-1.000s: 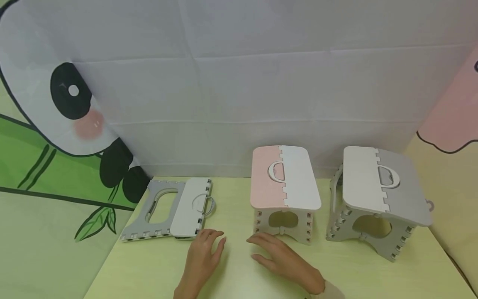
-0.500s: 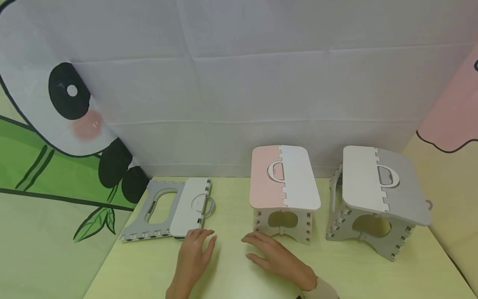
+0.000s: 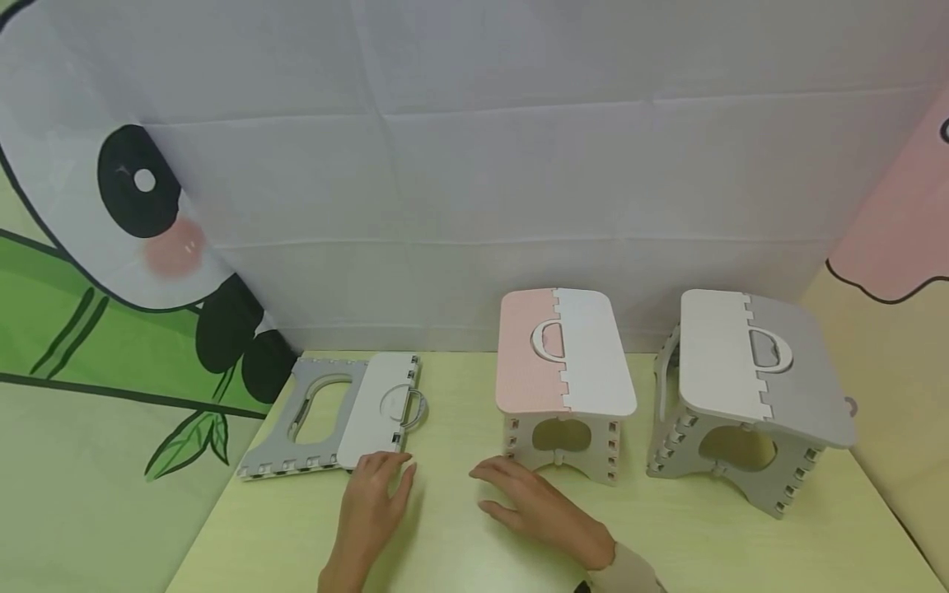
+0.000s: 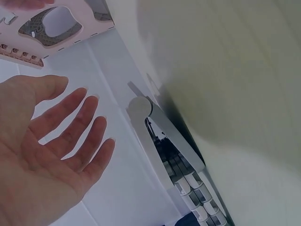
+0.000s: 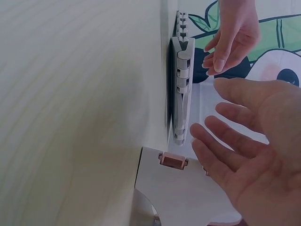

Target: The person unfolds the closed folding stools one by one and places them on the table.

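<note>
A folded grey and white step stool (image 3: 376, 416) lies flat at the left of the table, its loop handle sticking out to the right. My left hand (image 3: 368, 502) hovers by its near edge, fingers relaxed and holding nothing; the left wrist view shows the bare palm beside the folded stool (image 4: 164, 141). My right hand (image 3: 537, 506) hangs in front of the pink and white stool (image 3: 567, 350), which stands unfolded on its legs. Its fingers (image 5: 225, 136) are spread and loosely bent, with nothing between them.
An unfolded white and grey stool (image 3: 767, 358) stands at the right, near the table's right edge. Behind the table (image 3: 460, 543) hangs a pale cloth (image 3: 445, 206) with cartoon prints at its sides.
Both hands have drifted a little to the left, the left one closer to the folded stool's near edge. The three stools have stayed where they were.
</note>
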`<state>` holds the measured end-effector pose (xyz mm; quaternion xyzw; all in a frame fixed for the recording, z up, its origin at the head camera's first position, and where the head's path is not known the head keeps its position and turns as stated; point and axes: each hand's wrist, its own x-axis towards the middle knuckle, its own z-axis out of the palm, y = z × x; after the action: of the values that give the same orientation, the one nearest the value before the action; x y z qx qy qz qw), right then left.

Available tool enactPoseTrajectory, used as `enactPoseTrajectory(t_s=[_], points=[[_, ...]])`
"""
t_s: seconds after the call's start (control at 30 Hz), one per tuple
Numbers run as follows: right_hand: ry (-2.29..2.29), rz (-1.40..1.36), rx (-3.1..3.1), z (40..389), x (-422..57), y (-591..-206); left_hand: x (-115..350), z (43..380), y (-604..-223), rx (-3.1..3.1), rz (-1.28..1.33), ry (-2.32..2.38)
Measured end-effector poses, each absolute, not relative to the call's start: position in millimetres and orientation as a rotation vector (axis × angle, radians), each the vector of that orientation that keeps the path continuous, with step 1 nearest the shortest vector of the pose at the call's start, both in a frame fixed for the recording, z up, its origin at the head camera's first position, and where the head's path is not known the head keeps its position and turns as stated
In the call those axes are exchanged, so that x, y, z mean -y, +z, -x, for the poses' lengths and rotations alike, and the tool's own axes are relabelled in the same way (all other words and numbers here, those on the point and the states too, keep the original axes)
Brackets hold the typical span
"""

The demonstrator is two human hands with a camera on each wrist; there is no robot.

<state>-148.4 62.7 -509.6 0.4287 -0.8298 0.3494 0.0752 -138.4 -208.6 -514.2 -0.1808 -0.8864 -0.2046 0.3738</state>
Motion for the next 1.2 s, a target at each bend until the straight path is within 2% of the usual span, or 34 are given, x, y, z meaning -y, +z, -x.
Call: enactPoseTrajectory(t_s=[1.2], points=[[0.962,-1.348,2.545,164,-34,-505,248,141,-518,2.332,0.309,-0.463]])
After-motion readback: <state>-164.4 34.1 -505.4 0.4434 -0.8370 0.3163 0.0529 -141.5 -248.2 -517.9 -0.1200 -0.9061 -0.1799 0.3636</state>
